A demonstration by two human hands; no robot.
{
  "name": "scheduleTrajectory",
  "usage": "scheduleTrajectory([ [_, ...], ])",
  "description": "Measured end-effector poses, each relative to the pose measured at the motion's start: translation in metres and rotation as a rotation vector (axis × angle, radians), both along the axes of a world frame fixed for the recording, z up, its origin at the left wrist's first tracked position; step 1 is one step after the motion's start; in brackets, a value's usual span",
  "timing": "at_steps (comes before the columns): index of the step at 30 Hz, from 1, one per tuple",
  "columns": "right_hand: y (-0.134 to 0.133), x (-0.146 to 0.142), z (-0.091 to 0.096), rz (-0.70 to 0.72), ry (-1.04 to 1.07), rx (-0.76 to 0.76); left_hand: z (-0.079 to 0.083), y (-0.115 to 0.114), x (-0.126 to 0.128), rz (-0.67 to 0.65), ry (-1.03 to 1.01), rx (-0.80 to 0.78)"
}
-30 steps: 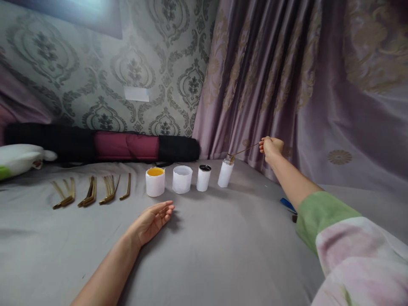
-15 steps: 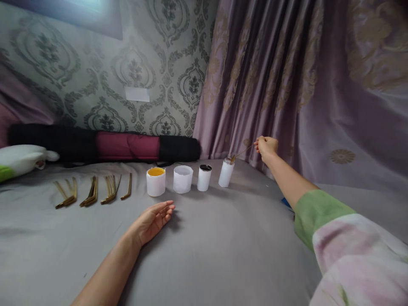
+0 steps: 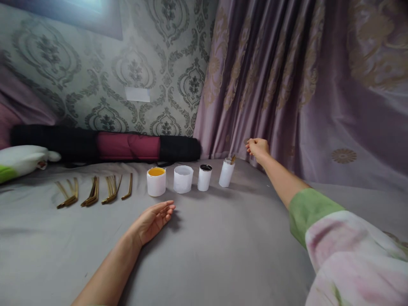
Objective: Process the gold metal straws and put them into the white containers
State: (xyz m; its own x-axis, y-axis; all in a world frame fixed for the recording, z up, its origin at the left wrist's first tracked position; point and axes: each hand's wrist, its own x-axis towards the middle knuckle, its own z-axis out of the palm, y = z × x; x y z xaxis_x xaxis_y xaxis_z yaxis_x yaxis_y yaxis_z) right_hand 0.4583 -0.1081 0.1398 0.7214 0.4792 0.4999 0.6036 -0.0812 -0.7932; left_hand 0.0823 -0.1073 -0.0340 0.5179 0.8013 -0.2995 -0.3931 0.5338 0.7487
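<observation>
My right hand (image 3: pixel 257 148) is raised behind and to the right of a tall white container (image 3: pixel 226 174), its fingers pinched together. A faint blurred bit shows at the fingertips, but I cannot make out what it is. Thin brown stick ends (image 3: pixel 233 159) poke out at that container's mouth. My left hand (image 3: pixel 156 219) rests palm inward on the grey sheet, fingers stretched out and holding nothing. Just beyond it stand a wide white container (image 3: pixel 156 183) with a yellow inside, a pale wide container (image 3: pixel 182 180) and a narrow white container (image 3: pixel 204 179) with a dark inside.
Bent brown-gold sticks lie at the left in bundles (image 3: pixel 67 197), with a single bent stick (image 3: pixel 128 189) nearest the containers. Behind runs a black and maroon roll (image 3: pixel 127 145) along the wall. A white plush-like thing (image 3: pixel 25 159) lies far left; a purple curtain (image 3: pixel 255 76) hangs right.
My right hand has moved left, closer to the tall container. The thin stick that spanned from its fingers to the container no longer shows between them. My left hand has stayed put.
</observation>
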Motion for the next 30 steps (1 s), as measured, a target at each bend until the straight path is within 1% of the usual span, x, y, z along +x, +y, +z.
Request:
scheduleTrajectory([
  [6,0.003,-0.005,-0.006,0.030,-0.021,-0.069,0.000,0.000,0.000,-0.001,-0.005,0.001],
  [10,0.010,-0.001,-0.013,0.084,-0.022,-0.099,-0.001,0.001,0.001,-0.006,-0.003,0.002],
  [16,0.020,0.005,-0.024,0.106,-0.021,-0.137,-0.001,0.001,0.001,-0.004,-0.001,-0.004],
  [30,0.020,-0.003,-0.038,0.160,0.008,-0.207,-0.004,0.003,-0.001,-0.016,-0.012,0.011],
])
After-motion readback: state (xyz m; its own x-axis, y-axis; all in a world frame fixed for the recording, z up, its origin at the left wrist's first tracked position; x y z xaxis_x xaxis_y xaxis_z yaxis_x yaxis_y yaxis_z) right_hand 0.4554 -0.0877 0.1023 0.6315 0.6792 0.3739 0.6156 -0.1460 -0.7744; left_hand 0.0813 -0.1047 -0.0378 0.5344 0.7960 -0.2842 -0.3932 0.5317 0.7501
